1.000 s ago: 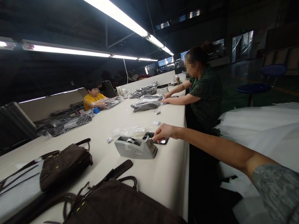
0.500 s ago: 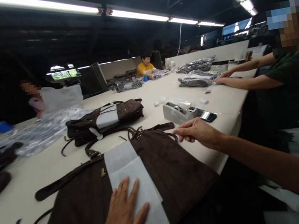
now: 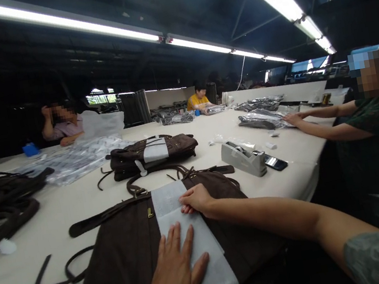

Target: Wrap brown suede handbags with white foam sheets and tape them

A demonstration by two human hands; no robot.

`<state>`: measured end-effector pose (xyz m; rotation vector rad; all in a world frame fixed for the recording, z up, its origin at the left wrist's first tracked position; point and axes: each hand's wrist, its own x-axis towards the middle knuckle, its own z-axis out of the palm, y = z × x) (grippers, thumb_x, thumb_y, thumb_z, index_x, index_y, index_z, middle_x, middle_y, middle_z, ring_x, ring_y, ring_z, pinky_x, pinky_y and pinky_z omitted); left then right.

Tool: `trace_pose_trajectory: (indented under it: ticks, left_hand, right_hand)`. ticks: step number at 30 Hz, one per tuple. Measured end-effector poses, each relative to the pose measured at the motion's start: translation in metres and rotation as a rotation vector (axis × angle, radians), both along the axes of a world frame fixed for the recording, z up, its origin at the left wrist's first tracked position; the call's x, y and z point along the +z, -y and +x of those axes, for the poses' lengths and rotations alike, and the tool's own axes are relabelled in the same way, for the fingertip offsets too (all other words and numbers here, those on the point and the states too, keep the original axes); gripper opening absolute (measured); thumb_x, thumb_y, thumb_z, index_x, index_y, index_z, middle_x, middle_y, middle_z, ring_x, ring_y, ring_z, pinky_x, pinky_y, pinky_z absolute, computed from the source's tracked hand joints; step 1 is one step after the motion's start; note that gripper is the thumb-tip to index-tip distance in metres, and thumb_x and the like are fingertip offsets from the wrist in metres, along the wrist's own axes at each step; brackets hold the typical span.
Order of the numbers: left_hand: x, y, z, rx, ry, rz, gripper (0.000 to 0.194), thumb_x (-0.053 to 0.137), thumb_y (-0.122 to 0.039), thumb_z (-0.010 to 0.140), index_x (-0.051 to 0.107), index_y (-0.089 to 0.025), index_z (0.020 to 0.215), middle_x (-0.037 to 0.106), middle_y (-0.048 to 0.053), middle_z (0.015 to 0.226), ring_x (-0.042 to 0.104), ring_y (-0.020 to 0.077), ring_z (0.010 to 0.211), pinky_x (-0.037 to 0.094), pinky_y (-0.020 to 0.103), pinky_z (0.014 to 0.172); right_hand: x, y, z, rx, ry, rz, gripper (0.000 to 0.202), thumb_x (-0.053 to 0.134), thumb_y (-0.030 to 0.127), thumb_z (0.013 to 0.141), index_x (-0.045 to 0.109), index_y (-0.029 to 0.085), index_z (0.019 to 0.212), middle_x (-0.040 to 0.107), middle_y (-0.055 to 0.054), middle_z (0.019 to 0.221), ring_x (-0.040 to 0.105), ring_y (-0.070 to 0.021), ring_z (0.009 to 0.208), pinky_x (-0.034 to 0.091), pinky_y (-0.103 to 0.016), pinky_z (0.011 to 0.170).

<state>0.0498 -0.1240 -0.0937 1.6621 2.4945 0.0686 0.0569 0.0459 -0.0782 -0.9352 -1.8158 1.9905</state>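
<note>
A dark brown bag [image 3: 127, 249] lies on the table in front of me, its straps toward the far side. Around its middle runs a pale paper band [image 3: 207, 250] with an overlapping edge across it. My left hand [image 3: 176, 270] rests flat on the band, fingers spread. Just above it, my right hand [image 3: 195, 201] is pinched at the band's overlap. A small piece that looks like clear tape is in its fingertips, mostly hidden. To the right stands a grey tape dispenser [image 3: 243, 158].
A phone [image 3: 276, 162] lies beside the dispenser. Behind my bag is another banded brown bag [image 3: 183, 147]; more dark bags [image 3: 0, 207] are piled at left. Plastic sheets [image 3: 79, 160] cover the far left. Co-workers sit around the table; one at right handles a plastic-wrapped bag [image 3: 258, 119].
My right hand has moved left from near the dispenser onto the paper band. My left hand stays flat on it. The view has shifted so things appear farther right and lower.
</note>
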Motion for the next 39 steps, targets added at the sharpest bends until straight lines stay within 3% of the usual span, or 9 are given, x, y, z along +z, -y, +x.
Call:
trace_pose_trajectory:
  ticks: [4, 12, 16, 21, 25, 28, 36, 39]
  left_hand:
    - [0.007, 0.001, 0.002, 0.008, 0.040, -0.022, 0.070, 0.025, -0.063, 0.089, 0.021, -0.021, 0.145, 0.010, 0.015, 0.154, 0.004, 0.0269, 0.142, 0.013, 0.050, 0.116]
    - [0.003, 0.000, 0.001, 0.013, 0.047, -0.005, 0.070, 0.028, -0.063, 0.089, 0.025, -0.020, 0.145, 0.013, 0.015, 0.153, 0.006, 0.0284, 0.142, 0.014, 0.053, 0.116]
    - [0.001, 0.002, 0.001, 0.010, 0.063, 0.031, 0.069, 0.032, -0.061, 0.089, 0.027, -0.020, 0.144, 0.015, 0.014, 0.153, 0.009, 0.0296, 0.142, 0.016, 0.054, 0.116]
    - [-0.002, 0.003, 0.000, 0.006, 0.053, 0.033, 0.071, 0.027, -0.064, 0.089, 0.024, -0.020, 0.145, 0.012, 0.013, 0.154, 0.006, 0.0287, 0.143, 0.014, 0.054, 0.116]
    - [0.004, 0.003, 0.001, -0.001, 0.049, -0.014, 0.070, 0.027, -0.062, 0.090, 0.022, -0.020, 0.146, 0.011, 0.014, 0.154, 0.004, 0.0277, 0.143, 0.014, 0.053, 0.116]
    - [0.004, 0.003, 0.001, -0.007, 0.043, 0.006, 0.069, 0.027, -0.062, 0.090, 0.022, -0.021, 0.146, 0.011, 0.013, 0.154, 0.004, 0.0274, 0.143, 0.015, 0.053, 0.116]
    - [-0.022, 0.005, -0.009, -0.054, -0.060, 0.106, 0.067, 0.028, -0.063, 0.090, 0.030, -0.021, 0.143, 0.020, 0.014, 0.152, 0.015, 0.0302, 0.141, 0.021, 0.055, 0.115]
    - [-0.034, 0.005, -0.014, -0.066, -0.107, 0.164, 0.064, 0.033, -0.059, 0.091, 0.031, -0.022, 0.143, 0.023, 0.013, 0.152, 0.018, 0.0306, 0.141, 0.023, 0.055, 0.114]
  right_hand:
    - [-0.011, -0.001, -0.004, -0.026, 0.001, 0.013, 0.013, 0.059, 0.007, 0.083, 0.061, 0.011, 0.071, 0.059, 0.001, 0.047, 0.055, -0.0071, 0.039, 0.043, -0.013, 0.036]
    - [-0.027, -0.002, -0.005, -0.065, -0.008, 0.130, 0.003, 0.061, 0.010, 0.080, 0.060, 0.013, 0.079, 0.060, 0.003, 0.048, 0.059, -0.0105, 0.041, 0.047, -0.016, 0.036]
    - [-0.032, -0.009, -0.004, -0.064, 0.028, 0.224, 0.019, 0.068, 0.008, 0.073, 0.056, 0.016, 0.086, 0.061, 0.004, 0.050, 0.059, -0.0105, 0.040, 0.045, -0.015, 0.037]
    - [-0.022, -0.021, -0.008, 0.104, 0.259, 0.480, 0.021, 0.070, 0.013, 0.074, 0.053, 0.016, 0.085, 0.063, 0.003, 0.053, 0.057, -0.0090, 0.039, 0.045, -0.015, 0.039]
    - [-0.003, -0.031, -0.012, 0.307, 0.364, 0.532, 0.020, 0.071, 0.017, 0.075, 0.052, 0.016, 0.070, 0.060, 0.001, 0.047, 0.054, -0.0098, 0.037, 0.044, -0.018, 0.039]
    - [0.005, -0.035, -0.007, 0.360, 0.374, 0.549, 0.028, 0.076, 0.021, 0.071, 0.050, 0.016, 0.062, 0.056, 0.002, 0.042, 0.049, -0.0092, 0.034, 0.039, -0.019, 0.037]
    - [-0.006, -0.022, 0.032, 0.442, 0.374, 0.596, 0.036, 0.073, 0.039, 0.074, 0.050, 0.017, 0.058, 0.054, 0.004, 0.043, 0.048, -0.0079, 0.036, 0.035, -0.019, 0.041]
    - [-0.004, -0.022, 0.045, 0.576, 0.385, 0.520, 0.036, 0.075, 0.038, 0.072, 0.050, 0.016, 0.059, 0.053, 0.005, 0.042, 0.047, -0.0071, 0.036, 0.035, -0.018, 0.042]
